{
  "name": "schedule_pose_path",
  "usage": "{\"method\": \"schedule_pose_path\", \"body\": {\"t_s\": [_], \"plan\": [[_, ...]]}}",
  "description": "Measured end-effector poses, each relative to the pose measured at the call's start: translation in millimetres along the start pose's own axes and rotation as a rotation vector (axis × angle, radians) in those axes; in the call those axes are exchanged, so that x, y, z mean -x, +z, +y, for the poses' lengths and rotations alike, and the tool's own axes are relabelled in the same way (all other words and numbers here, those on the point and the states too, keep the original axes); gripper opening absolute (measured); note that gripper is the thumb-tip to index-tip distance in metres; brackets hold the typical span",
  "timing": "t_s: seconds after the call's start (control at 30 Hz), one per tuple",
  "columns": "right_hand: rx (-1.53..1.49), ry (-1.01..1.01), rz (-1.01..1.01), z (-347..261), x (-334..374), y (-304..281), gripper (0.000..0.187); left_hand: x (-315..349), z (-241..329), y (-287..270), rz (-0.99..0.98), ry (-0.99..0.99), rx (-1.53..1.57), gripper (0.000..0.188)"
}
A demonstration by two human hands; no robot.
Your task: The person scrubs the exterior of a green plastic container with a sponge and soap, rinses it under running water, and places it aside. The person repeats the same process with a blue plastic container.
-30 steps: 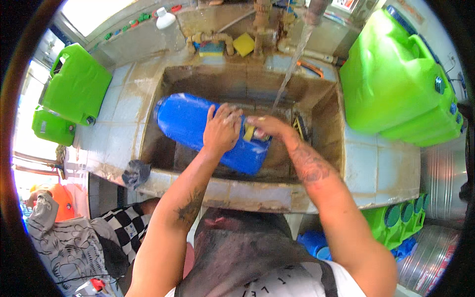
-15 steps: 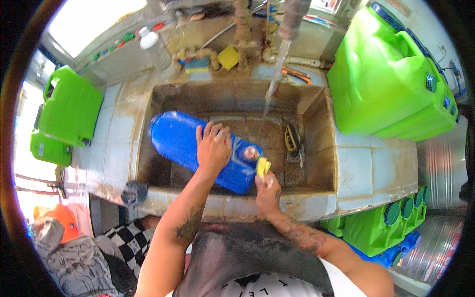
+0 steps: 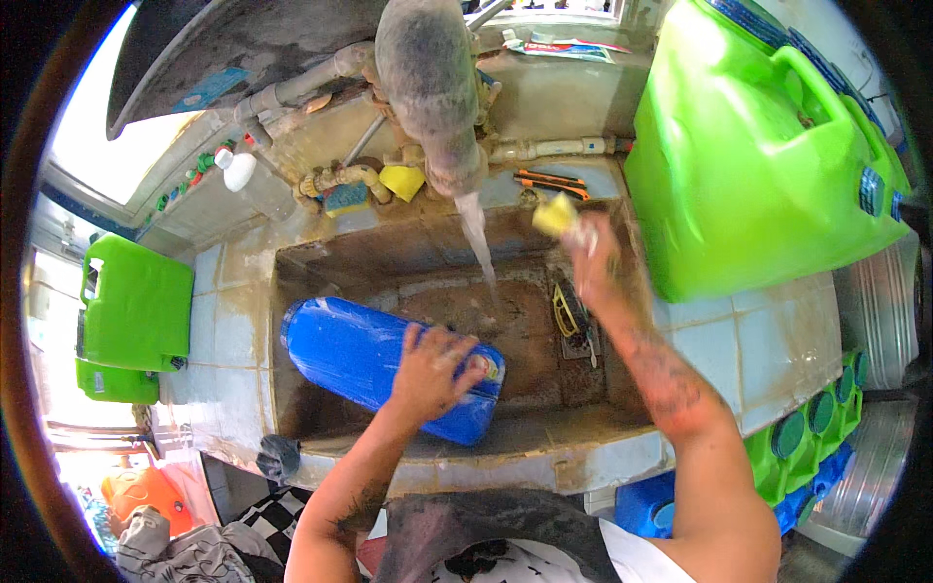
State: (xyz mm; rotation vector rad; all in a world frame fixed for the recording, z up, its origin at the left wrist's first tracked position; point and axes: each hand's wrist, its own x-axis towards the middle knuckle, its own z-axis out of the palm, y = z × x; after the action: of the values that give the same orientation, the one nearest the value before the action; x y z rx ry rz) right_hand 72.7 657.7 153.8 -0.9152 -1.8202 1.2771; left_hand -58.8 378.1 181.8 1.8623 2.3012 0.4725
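Note:
A blue plastic jerrycan (image 3: 345,348) lies aslant in the left part of the tiled sink (image 3: 646,267), with whitish wet streaks on its side. My left hand (image 3: 435,374) lies over its right half, fingers spread, near a sticker (image 3: 491,369) at that end. Off to the right, above the sink's back right corner, my right hand (image 3: 595,257) is raised and slightly blurred, closed on a yellow sponge (image 3: 555,216). A stream of water (image 3: 474,238) falls into the sink between my hands from a grey pipe-like spout (image 3: 428,92).
A brush (image 3: 567,311) lies on the sink floor. Along the back ledge are a blue-and-yellow sponge (image 3: 347,200), a yellow piece (image 3: 401,182) and an orange-black cutter (image 3: 551,183). Green jerrycans (image 3: 739,165) stand at the right; another green jerrycan (image 3: 136,306) stands left.
My right hand has lifted the sponge off the jerrycan and carried it up and back to the right. My left hand stays on the jerrycan. The view has shifted, showing more of the spout.

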Motion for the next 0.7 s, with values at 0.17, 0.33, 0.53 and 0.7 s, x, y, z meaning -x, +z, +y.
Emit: {"method": "schedule_pose_path", "body": {"t_s": [0.17,0.33,0.53,0.7], "plan": [[0.939,-0.400,-0.090,49.1,-113.1,4.3,0.033,-27.6,4.2,9.4,-0.206,0.072,-0.093,0.043],[0.827,-0.518,-0.231,80.5,-138.3,3.1,0.036,-44.2,8.2,10.0,-0.351,0.016,-0.108,0.039],[0.713,-0.691,-0.320,76.3,-128.5,-8.1,0.037,-59.5,-9.6,21.8,-0.205,0.015,-0.114,0.031],[0.654,-0.716,-0.106,42.3,-104.3,-1.6,0.031,-98.2,-51.3,16.0,-0.044,-0.159,-0.063,0.029]]}}
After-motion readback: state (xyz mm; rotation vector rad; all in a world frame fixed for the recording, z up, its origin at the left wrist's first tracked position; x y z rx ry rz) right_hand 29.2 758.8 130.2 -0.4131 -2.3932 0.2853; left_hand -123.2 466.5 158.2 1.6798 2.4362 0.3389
